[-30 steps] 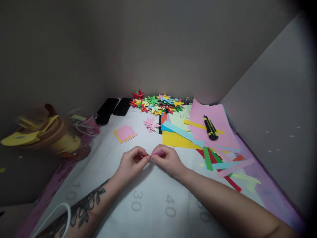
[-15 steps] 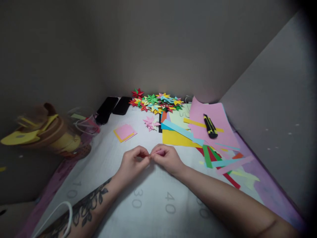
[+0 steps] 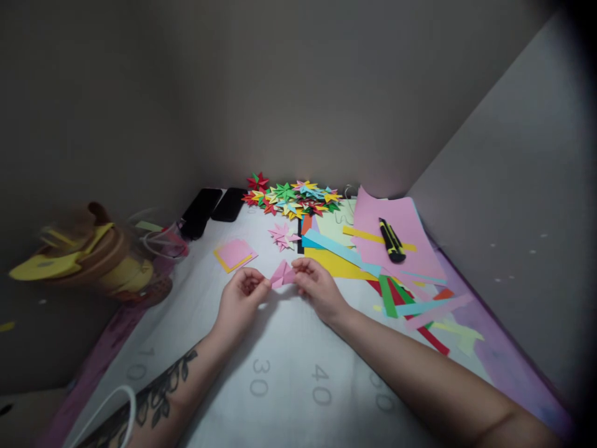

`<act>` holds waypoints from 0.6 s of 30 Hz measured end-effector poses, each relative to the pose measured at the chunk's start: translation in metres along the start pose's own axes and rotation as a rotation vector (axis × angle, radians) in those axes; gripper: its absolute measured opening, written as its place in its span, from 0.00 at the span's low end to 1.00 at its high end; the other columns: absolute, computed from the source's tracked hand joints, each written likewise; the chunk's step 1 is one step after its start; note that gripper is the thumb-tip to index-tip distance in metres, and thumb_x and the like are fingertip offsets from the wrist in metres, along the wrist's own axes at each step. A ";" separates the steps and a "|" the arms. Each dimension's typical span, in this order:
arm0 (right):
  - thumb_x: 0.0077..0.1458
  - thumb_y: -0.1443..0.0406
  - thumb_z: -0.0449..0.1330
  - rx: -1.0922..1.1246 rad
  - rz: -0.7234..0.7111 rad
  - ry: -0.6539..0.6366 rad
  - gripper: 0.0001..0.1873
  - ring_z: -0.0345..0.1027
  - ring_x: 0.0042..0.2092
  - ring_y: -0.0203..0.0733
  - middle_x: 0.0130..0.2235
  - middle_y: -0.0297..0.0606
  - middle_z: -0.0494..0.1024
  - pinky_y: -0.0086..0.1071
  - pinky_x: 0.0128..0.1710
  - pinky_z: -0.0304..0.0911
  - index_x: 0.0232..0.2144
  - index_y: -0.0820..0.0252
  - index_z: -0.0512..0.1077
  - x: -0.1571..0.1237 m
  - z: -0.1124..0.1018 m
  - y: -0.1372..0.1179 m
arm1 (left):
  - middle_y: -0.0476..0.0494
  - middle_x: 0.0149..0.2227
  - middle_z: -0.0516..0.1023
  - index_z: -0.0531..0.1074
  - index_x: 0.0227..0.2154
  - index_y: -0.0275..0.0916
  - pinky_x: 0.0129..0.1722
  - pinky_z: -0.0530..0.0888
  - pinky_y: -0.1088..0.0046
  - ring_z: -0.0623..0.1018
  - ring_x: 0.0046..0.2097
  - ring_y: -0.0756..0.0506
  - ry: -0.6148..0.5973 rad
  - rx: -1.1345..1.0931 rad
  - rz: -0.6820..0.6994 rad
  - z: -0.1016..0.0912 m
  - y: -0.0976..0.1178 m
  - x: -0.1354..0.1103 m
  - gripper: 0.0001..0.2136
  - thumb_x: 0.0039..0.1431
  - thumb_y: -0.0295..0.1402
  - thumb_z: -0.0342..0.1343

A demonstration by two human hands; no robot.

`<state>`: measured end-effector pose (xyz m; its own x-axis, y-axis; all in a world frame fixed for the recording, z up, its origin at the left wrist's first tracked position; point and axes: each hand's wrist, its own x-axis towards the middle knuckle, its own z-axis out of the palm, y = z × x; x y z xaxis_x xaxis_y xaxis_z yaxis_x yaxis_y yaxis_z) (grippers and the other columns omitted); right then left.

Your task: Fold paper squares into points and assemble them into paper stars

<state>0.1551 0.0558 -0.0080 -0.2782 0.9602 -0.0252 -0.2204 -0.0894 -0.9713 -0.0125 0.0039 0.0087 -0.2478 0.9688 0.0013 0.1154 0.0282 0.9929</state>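
Observation:
My left hand (image 3: 240, 298) and my right hand (image 3: 318, 287) meet over the white cutting mat (image 3: 280, 379). Both pinch a small folded pink paper piece (image 3: 282, 274), the left at its left corner, the right at its right edge. Just beyond lie two pink folded stars (image 3: 282, 234). A stack of small pink and yellow squares (image 3: 234, 254) sits to the left of them.
A pile of multicoloured paper stars (image 3: 293, 199) lies at the back by the wall. Two black phones (image 3: 213, 207) lie left of it. Coloured sheets and strips (image 3: 373, 261) spread on the right, with a yellow-black utility knife (image 3: 392, 240) on pink paper. A tape holder (image 3: 88, 261) stands left.
The pink piece was mostly hidden in my fingers; now it is spread out between both hands, which have moved slightly away from me and apart.

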 end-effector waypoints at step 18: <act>0.45 0.61 0.63 -0.161 -0.077 0.022 0.09 0.61 0.27 0.35 0.23 0.31 0.68 0.28 0.28 0.58 0.21 0.61 0.71 -0.002 0.001 0.009 | 0.44 0.35 0.77 0.67 0.36 0.38 0.31 0.74 0.73 0.78 0.32 0.48 -0.171 -0.003 0.042 0.007 -0.001 -0.008 0.12 0.48 0.32 0.60</act>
<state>0.1531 0.0530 -0.0161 -0.2449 0.9684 0.0476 -0.0875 0.0268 -0.9958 -0.0043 -0.0018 0.0074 -0.0759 0.9968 0.0231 0.1195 -0.0139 0.9927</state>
